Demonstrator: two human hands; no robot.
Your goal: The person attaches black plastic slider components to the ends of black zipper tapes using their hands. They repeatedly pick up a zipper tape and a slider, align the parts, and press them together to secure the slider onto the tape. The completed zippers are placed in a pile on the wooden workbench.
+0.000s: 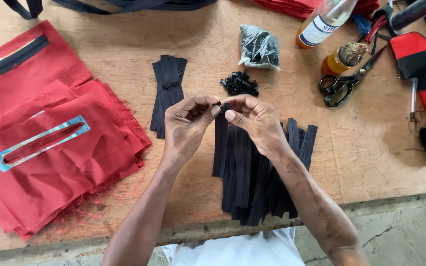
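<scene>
On our wooden table [371, 148], near its front edge, our left hand [186, 123] and right hand [255, 120] pinch a small black slider [219, 104]; bare wood lies right.

Red fabric pieces [50, 162] stacked left on wooden table [371, 148]. Clear bag of black parts [258, 48] top centre. Black scissors [343, 83] right, beside small amber bottle [343, 58] and larger clear bottle [324, 19].

Rough, matt wood on the tabletop [361, 148]; frayed red cloth [75, 162]; matt black zipper tape [252, 182]; glossy plastic bag [258, 47]; shiny metal scissors [343, 83].
</scene>
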